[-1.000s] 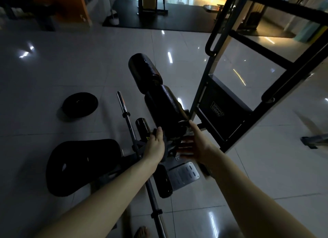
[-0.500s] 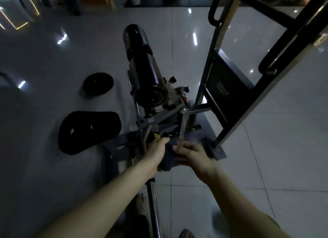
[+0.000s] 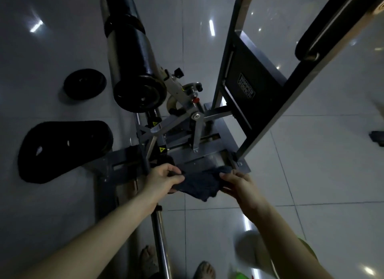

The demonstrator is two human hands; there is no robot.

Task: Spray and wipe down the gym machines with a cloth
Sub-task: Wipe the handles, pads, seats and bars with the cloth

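A dark crumpled cloth [image 3: 199,184] is stretched between my two hands, just in front of the gym machine's grey metal base [image 3: 209,152]. My left hand [image 3: 163,179] pinches its left edge and my right hand [image 3: 239,184] grips its right edge. Behind it rise the machine's black roller pads [image 3: 133,50] and the joint with a red knob [image 3: 195,100]. No spray bottle is in sight.
A black oval seat pad [image 3: 64,149] lies to the left, with a round weight plate [image 3: 84,84] on the tiled floor beyond it. A tall black and grey frame [image 3: 291,87] stands on the right. A chrome bar [image 3: 161,241] runs towards my bare feet [image 3: 148,260].
My view tipped down and closer to the machine's base. Both hands came down from the roller pad to the base and now hold the cloth spread between them.
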